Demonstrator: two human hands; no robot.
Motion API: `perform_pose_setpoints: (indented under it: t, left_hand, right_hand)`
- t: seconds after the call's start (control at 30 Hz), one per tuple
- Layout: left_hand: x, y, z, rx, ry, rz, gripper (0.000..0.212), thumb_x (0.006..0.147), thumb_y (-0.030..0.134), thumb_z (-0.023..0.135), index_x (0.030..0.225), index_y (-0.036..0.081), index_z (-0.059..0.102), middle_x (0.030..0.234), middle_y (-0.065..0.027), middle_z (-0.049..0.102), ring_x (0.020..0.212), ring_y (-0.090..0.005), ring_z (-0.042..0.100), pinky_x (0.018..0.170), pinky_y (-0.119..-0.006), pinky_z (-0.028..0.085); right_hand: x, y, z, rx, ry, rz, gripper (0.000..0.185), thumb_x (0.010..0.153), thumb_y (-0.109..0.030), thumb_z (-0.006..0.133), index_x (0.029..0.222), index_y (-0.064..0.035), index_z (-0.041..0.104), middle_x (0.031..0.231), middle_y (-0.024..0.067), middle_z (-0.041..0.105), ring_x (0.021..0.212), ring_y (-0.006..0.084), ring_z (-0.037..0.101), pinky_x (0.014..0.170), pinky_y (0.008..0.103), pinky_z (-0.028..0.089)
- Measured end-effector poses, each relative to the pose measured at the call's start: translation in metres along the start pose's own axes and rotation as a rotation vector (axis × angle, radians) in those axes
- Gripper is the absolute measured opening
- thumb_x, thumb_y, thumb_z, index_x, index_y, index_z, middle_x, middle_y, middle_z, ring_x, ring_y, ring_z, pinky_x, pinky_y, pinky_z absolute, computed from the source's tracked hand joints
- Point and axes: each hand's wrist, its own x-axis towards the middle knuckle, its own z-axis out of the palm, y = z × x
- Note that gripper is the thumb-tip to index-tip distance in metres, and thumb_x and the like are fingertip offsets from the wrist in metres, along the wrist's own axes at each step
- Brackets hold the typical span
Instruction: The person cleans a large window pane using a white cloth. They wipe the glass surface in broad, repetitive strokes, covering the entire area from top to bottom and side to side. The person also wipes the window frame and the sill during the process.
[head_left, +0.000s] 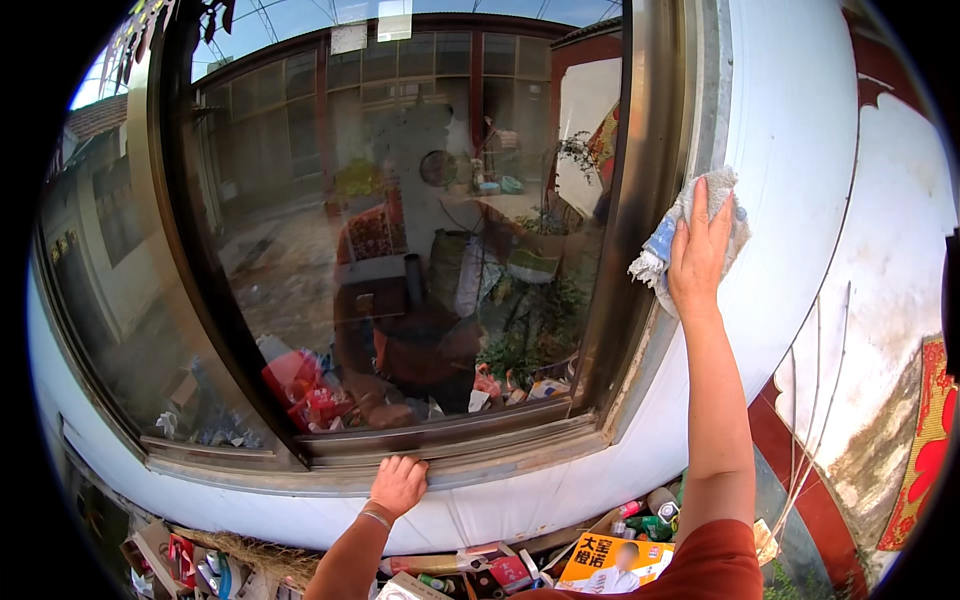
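Observation:
My right hand (701, 259) presses a worn grey and blue cloth (731, 180) against the outer edge of the window frame (651, 135) and the white wall beside it. The cloth has a frayed lower left corner and bunches around my fingers. Low in the middle, my left hand (399, 484) hooks its fingers over the window sill (517, 465); a bracelet circles that wrist. Before me stands a large sliding window with a dark metal frame. Its glass pane (300, 247) mirrors a courtyard and a person, and a small white sticker (394, 20) is near its top.
Below the sill, boxes, cans and bottles crowd together, with an orange printed carton (581, 562) among them. Dry straw (247, 551) lies at lower left. Thin sticks (814, 420) lean at the right, near a red and gold decorated panel (916, 457) on another wall.

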Motion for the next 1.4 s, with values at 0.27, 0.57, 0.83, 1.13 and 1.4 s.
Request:
perform_pose_setpoints:
  t: [0.27,0.57,0.83,1.13,1.4]
  left_hand:
    - [-0.002,0.000,0.000,-0.011,0.004,0.004,0.030,0.079,0.018,0.071,0.109,0.013,0.067,0.110,-0.0050,0.062,0.099,-0.0269,0.058,0.086,-0.042,0.045]
    - [0.001,-0.001,0.002,-0.030,0.028,0.009,0.028,0.079,0.015,0.070,0.107,0.013,0.067,0.105,-0.0061,0.062,0.095,-0.0276,0.058,0.084,-0.043,0.045]
    - [-0.001,-0.001,0.001,-0.016,0.048,0.016,0.028,0.080,0.017,0.070,0.108,0.014,0.066,0.106,-0.0045,0.061,0.095,-0.0256,0.058,0.083,-0.041,0.045]
    - [-0.002,-0.001,-0.002,-0.011,0.011,0.006,0.030,0.080,0.018,0.070,0.110,0.014,0.066,0.106,-0.0041,0.061,0.096,-0.0253,0.058,0.084,-0.040,0.045]
    - [0.000,-0.002,-0.001,-0.035,0.025,0.018,0.031,0.080,0.017,0.070,0.110,0.014,0.066,0.107,-0.0043,0.061,0.096,-0.0255,0.058,0.085,-0.040,0.045]
  right_hand:
    - [0.084,-0.001,0.010,-0.158,0.161,-0.190,0.056,0.096,0.002,0.054,0.151,-0.0072,0.050,0.153,0.0326,0.041,0.143,0.0481,0.040,0.118,0.0526,0.034]
    - [0.195,-0.006,0.027,-0.128,0.268,-0.412,0.050,0.102,-0.008,0.054,0.150,-0.0166,0.052,0.150,0.0267,0.049,0.140,0.0431,0.046,0.115,0.0462,0.040]
    - [0.184,-0.015,0.049,-0.075,0.211,-0.333,0.053,0.101,-0.002,0.049,0.152,-0.0139,0.048,0.156,0.0296,0.040,0.145,0.0461,0.038,0.115,0.0459,0.040]
    - [0.051,-0.042,0.035,0.026,0.091,-0.219,0.058,0.091,0.015,0.049,0.146,-0.0021,0.054,0.155,0.0326,0.039,0.147,0.0488,0.036,0.119,0.0484,0.035]
    - [-0.092,-0.052,0.025,0.045,-0.079,-0.033,0.056,0.093,0.015,0.051,0.146,-0.0026,0.055,0.155,0.0360,0.037,0.148,0.0499,0.035,0.119,0.0471,0.035]
